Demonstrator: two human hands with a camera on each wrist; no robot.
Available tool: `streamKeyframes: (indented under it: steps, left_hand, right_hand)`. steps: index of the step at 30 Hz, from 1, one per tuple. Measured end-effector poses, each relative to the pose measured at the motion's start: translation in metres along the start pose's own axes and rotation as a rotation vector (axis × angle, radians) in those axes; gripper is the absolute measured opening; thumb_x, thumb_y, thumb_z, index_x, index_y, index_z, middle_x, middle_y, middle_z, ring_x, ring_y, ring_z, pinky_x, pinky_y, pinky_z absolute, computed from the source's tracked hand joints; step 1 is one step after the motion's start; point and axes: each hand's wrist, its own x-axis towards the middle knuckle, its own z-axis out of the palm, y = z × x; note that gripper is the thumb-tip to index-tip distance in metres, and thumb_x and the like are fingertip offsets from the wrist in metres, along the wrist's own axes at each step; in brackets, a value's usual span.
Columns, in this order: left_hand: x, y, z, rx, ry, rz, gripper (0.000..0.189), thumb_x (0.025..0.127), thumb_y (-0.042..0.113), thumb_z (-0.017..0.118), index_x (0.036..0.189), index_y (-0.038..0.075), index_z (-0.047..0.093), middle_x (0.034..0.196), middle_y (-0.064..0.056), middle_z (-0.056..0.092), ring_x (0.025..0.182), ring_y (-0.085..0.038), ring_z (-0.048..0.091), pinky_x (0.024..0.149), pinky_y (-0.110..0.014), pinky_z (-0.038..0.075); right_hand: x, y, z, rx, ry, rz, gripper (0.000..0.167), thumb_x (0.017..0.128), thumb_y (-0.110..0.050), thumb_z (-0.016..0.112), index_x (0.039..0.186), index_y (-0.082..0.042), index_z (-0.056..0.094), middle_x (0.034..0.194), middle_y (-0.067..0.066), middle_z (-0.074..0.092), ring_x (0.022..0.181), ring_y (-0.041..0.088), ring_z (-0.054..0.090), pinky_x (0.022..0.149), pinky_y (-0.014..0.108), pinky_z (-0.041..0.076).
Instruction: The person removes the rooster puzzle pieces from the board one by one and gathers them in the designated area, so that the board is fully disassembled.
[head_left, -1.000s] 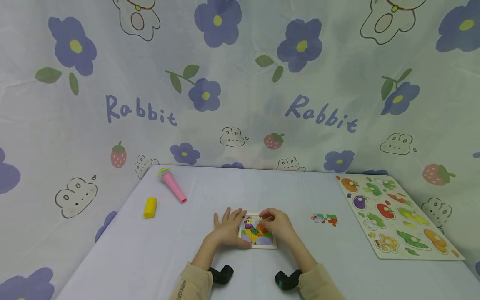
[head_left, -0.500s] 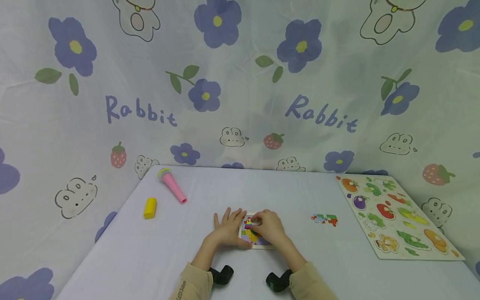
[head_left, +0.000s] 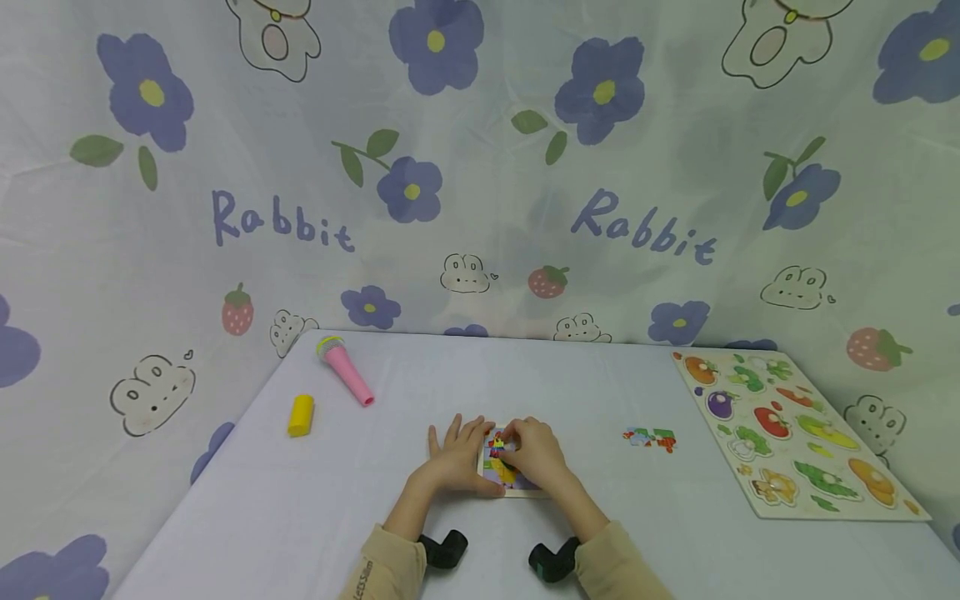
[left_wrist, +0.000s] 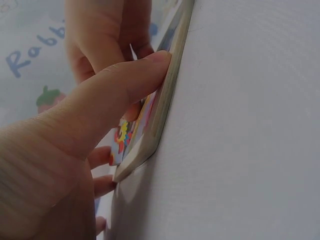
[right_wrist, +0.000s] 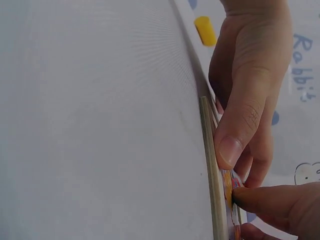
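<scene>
A small wooden puzzle tray [head_left: 525, 493] with a rooster picture lies at the front middle of the white table. My left hand [head_left: 453, 462] rests on its left side, fingers spread, thumb pressing the near rim [left_wrist: 161, 112]. Bent over the middle of the picture, my right hand [head_left: 538, 454] pinches a puzzle piece, mostly covered by its fingers. In the left wrist view, a colourful puzzle piece [left_wrist: 121, 137] stands tilted up from the tray beside the right fingertips. The right wrist view shows the right fingertips [right_wrist: 245, 196] right at the picture, close to the left thumb.
Several loose puzzle pieces [head_left: 649, 438] lie to the right. Beyond them is a large vegetable peg board [head_left: 806, 442]. A pink toy microphone [head_left: 348, 375] and a yellow block [head_left: 301, 416] lie at the left. A printed curtain [head_left: 480, 167] hangs behind the table.
My right hand has moved left from the tray's upper right to over the rooster's middle, then shifted only slightly. My left hand and the other things have stayed put.
</scene>
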Motion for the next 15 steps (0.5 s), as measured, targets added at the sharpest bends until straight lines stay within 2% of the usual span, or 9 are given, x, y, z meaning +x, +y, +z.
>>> streamKeyframes:
  steps: [4, 6, 10, 15]
  left_hand:
    - [-0.0004, -0.0003, -0.0001, -0.003, 0.0, -0.002, 0.098, 0.062, 0.051, 0.079, 0.141, 0.012, 0.035, 0.147, -0.013, 0.029, 0.136, -0.045, 0.011, 0.097, -0.073, -0.004]
    - [0.0, -0.0013, 0.0007, 0.0, 0.001, -0.003, 0.099, 0.062, 0.051, 0.079, 0.141, 0.012, 0.034, 0.148, -0.013, 0.029, 0.137, -0.044, 0.01, 0.097, -0.073, -0.004]
    - [0.0012, -0.0024, 0.0022, 0.009, 0.006, -0.001, 0.101, 0.062, 0.053, 0.078, 0.142, 0.013, 0.032, 0.147, -0.013, 0.03, 0.137, -0.044, 0.011, 0.097, -0.073, -0.003]
    - [0.0017, -0.0017, 0.0021, 0.009, 0.007, -0.017, 0.111, 0.061, 0.054, 0.078, 0.146, 0.013, 0.021, 0.144, -0.014, 0.034, 0.136, -0.044, 0.012, 0.097, -0.072, -0.003]
  right_hand:
    - [0.0043, -0.0003, 0.0019, 0.017, 0.002, 0.01, 0.042, 0.074, -0.016, 0.077, 0.11, -0.002, 0.06, 0.076, 0.0, 0.054, 0.067, 0.012, 0.045, 0.06, 0.027, 0.039]
    - [0.0057, -0.0008, 0.0029, 0.019, 0.0, 0.014, 0.043, 0.075, -0.017, 0.075, 0.113, -0.001, 0.061, 0.077, 0.0, 0.054, 0.068, 0.012, 0.045, 0.061, 0.027, 0.04]
    - [0.0068, -0.0003, 0.0043, 0.031, -0.003, -0.001, 0.033, 0.077, -0.017, 0.072, 0.107, -0.003, 0.065, 0.078, 0.001, 0.055, 0.069, 0.012, 0.046, 0.06, 0.026, 0.039]
    - [0.0069, 0.0005, 0.0052, 0.13, -0.002, -0.005, 0.027, 0.078, -0.01, 0.071, 0.102, -0.006, 0.062, 0.079, 0.001, 0.06, 0.069, 0.012, 0.051, 0.061, 0.026, 0.042]
